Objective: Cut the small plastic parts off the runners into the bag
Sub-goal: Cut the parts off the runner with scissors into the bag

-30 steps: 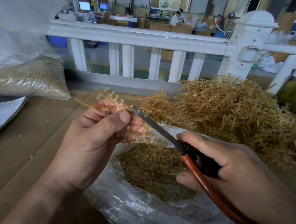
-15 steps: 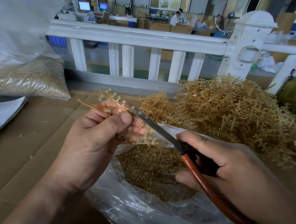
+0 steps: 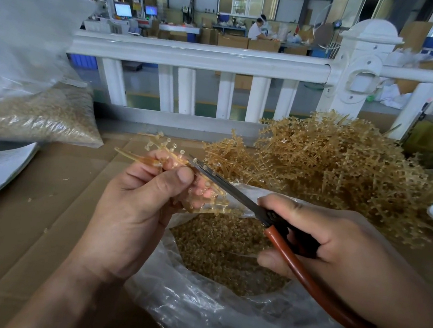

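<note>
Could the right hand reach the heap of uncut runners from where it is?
Probably yes: the heap of runners lies just beyond the right hand with nothing between them, but that hand is occupied by the scissors, so it would need to free fingers first.

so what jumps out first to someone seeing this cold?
Dead centre, the left hand pinches an amber runner while the right hand works red-handled scissors against it, right above the open bag of cut parts. Behind, at right, a big tangled pile of runners covers the cardboard. A second bag of parts sits far left by the white railing.
</note>
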